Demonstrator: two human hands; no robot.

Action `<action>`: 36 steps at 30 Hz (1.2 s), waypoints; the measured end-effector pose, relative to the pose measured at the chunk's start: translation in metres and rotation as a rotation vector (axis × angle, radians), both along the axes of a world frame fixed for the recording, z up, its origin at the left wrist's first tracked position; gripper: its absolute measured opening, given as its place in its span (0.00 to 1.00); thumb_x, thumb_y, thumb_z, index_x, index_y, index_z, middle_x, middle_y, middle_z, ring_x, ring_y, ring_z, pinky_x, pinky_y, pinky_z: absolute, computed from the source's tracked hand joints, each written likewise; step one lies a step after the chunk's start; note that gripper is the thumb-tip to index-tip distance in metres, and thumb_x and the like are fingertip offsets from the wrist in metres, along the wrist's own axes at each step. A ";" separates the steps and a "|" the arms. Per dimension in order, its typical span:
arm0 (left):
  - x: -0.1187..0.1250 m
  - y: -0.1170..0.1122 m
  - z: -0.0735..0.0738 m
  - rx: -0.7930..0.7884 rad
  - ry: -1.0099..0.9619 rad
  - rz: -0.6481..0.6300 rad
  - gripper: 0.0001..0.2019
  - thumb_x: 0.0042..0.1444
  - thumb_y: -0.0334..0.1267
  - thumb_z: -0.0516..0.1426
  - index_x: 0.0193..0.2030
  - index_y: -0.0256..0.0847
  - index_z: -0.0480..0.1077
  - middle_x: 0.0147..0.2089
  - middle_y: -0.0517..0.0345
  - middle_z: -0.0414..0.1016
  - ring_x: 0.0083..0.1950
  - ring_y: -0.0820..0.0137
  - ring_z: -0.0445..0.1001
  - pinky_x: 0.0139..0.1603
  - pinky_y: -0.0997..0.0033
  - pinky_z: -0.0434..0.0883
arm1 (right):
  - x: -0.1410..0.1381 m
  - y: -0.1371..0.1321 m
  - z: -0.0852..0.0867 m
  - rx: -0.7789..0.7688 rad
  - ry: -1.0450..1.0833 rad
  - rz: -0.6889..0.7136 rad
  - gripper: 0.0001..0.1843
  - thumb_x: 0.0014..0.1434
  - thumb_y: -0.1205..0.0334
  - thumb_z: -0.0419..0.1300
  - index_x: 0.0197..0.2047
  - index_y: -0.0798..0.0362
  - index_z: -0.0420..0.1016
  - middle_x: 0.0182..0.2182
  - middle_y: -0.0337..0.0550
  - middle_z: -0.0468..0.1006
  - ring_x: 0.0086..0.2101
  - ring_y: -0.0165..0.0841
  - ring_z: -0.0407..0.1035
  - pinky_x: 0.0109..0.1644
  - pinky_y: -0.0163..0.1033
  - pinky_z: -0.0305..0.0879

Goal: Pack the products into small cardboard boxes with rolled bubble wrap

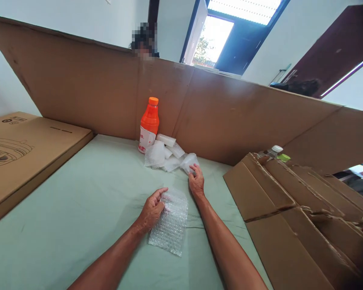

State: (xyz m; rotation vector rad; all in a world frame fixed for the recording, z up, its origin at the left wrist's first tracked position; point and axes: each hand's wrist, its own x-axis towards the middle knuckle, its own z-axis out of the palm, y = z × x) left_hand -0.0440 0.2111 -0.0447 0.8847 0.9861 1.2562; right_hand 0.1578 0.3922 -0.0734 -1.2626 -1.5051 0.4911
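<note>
My left hand [153, 210] grips the left edge of a flat bubble wrap bag [172, 225] between thumb and fingers, low over the green cloth. Farther forward, my right hand [196, 180] has its fingers curled on the near right edge of a folded bubble wrap piece [188, 161]. That piece lies at the right end of a small heap of bubble wrap [155, 155], with a whitish roll [166, 139] among it. Just behind the heap's left side stands an orange bottle [150, 121] with an orange cap and a white label.
A tall cardboard panel [109, 88] walls off the far side. On the left lies a flat printed carton [42, 141]. Open cardboard compartments [269, 201] stand at the right, with capped bottles [276, 150] inside. Green cloth [63, 225] covers the surface. A person's head, blurred, shows behind the panel.
</note>
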 end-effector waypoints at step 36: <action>0.006 -0.015 0.034 -0.040 0.208 0.045 0.25 0.45 0.40 0.61 0.52 0.35 0.77 0.25 0.62 0.73 0.24 0.75 0.66 0.28 0.75 0.62 | 0.000 0.004 -0.003 0.053 0.203 0.062 0.15 0.52 0.63 0.54 0.36 0.52 0.82 0.49 0.50 0.81 0.51 0.41 0.73 0.54 0.47 0.71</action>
